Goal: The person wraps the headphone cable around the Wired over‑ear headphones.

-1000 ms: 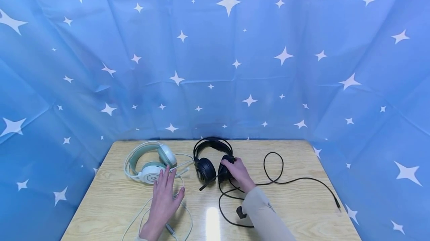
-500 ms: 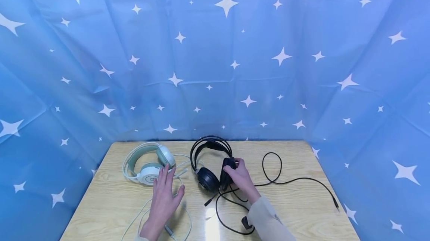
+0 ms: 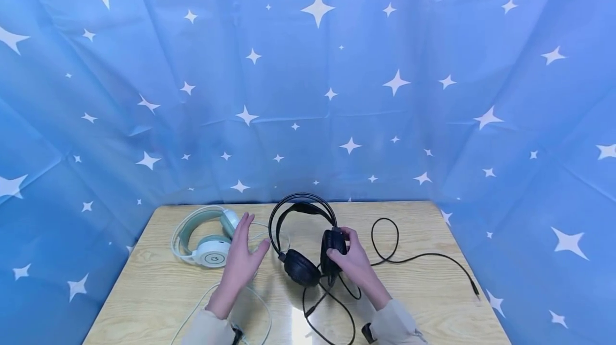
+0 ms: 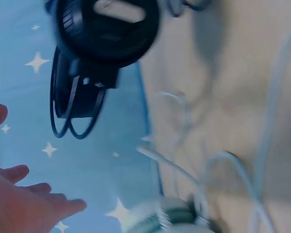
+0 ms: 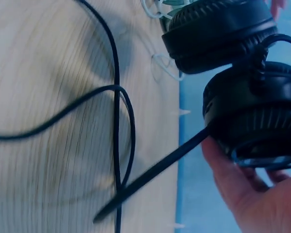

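Note:
A black over-ear headset (image 3: 300, 268) is gripped at its right ear cup by my right hand (image 3: 355, 259), and it appears raised above the table. In the right wrist view the thumb and fingers wrap round that black ear cup (image 5: 254, 99), and a thin microphone boom (image 5: 157, 170) sticks out from it. My left hand (image 3: 240, 259), fingers extended and thumb spread, hovers to the left of the black headset without touching it. Behind that hand a white and mint-green headset (image 3: 212, 253) lies on the table, partly covered by the fingers.
The wooden table (image 3: 414, 302) carries a long black cable (image 3: 428, 255) curling to its right edge. A pale cable (image 3: 262, 302) loops near the front left. A blue star-patterned curtain (image 3: 308, 93) stands behind and at both sides.
My right hand has lifted the black headset and brought it nearer, with the boom swinging round. My left hand has left the mint headset's ear cup and moved right, towards the black one.

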`<state>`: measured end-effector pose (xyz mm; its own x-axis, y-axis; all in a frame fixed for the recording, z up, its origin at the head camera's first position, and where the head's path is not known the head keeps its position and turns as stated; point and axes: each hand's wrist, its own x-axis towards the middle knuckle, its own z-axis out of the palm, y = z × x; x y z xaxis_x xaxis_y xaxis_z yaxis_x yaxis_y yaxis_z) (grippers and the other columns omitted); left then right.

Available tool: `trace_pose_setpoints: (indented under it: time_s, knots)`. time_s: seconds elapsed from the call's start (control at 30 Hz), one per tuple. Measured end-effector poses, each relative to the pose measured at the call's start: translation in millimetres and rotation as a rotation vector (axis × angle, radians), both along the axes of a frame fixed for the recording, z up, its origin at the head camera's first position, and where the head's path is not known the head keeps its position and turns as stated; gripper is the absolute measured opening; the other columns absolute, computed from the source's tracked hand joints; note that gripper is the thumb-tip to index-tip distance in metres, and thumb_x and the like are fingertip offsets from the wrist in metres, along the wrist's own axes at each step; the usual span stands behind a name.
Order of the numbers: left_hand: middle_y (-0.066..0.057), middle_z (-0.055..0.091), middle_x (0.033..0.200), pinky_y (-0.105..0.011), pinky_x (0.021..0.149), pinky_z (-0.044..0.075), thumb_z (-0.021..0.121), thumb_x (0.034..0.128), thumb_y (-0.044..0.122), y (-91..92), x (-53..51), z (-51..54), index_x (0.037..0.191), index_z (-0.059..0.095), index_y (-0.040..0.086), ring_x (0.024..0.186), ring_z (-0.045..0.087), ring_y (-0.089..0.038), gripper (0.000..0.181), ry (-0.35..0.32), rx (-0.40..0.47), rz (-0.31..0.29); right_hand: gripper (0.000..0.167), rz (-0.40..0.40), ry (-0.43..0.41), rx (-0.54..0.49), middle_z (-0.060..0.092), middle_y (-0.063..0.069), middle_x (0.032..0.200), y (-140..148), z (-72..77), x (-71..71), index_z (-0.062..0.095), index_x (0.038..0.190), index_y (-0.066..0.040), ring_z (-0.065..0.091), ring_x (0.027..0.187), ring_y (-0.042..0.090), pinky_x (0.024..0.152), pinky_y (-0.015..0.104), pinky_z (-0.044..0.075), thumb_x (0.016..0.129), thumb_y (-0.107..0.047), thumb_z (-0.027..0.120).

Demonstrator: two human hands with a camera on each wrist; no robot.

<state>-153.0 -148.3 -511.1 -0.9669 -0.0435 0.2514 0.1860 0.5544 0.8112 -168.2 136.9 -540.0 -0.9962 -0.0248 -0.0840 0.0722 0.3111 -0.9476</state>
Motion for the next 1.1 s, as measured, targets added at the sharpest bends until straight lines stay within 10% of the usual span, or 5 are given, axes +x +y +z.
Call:
trace_pose_setpoints:
  time_s: [0.23,0.67,0.87,1.1]
  knots:
    - [-0.023,0.014,0.169,-0.056,0.122,0.021,0.057,0.1064,0.031,3.8,-26.0,25.4,0.164,0.02,0.007,0.156,0.014,-0.041,0.073,-0.2,0.296,-0.152,0.073,0.094,0.088,0.033,0.055,0.017,0.136,15,6.0,13.5,0.046,0.147,-0.014,0.058,0.112,0.032,0.076,0.036,0.055,0.078,-0.019,0.072]
    - [-0.018,0.038,0.161,-0.058,0.116,0.033,0.072,0.0962,0.04,6.3,-55.8,34.9,0.16,0.036,0.012,0.151,0.031,-0.039,0.078,-0.429,0.278,-0.307,0.079,0.185,0.175,0.147,0.056,0.008,0.133,18,12.7,32.4,0.047,0.148,-0.02,0.054,0.114,0.027,0.083,0.041,0.051,0.075,-0.023,0.077]
    - [-0.017,0.057,0.136,-0.045,0.085,0.059,0.078,0.0932,0.035,8.9,-59.7,30.8,0.16,0.036,0.01,0.114,0.065,-0.031,0.082,-0.589,0.304,-0.383,0.081,0.188,0.214,0.163,0.059,0.003,0.13,16,16.4,35.8,0.048,0.148,-0.018,0.054,0.119,0.025,0.095,0.048,0.046,0.072,-0.024,0.078]
    - [-0.012,0.066,0.102,-0.035,0.068,0.059,0.079,0.0915,0.029,13.7,-60.2,30.6,0.149,0.048,0.003,0.078,0.068,-0.02,0.07,-0.626,0.305,-0.427,0.082,0.185,0.232,0.188,0.059,0.001,0.132,18,15.7,35.1,0.048,0.147,-0.02,0.053,0.121,0.024,0.097,0.048,0.046,0.071,-0.023,0.079]
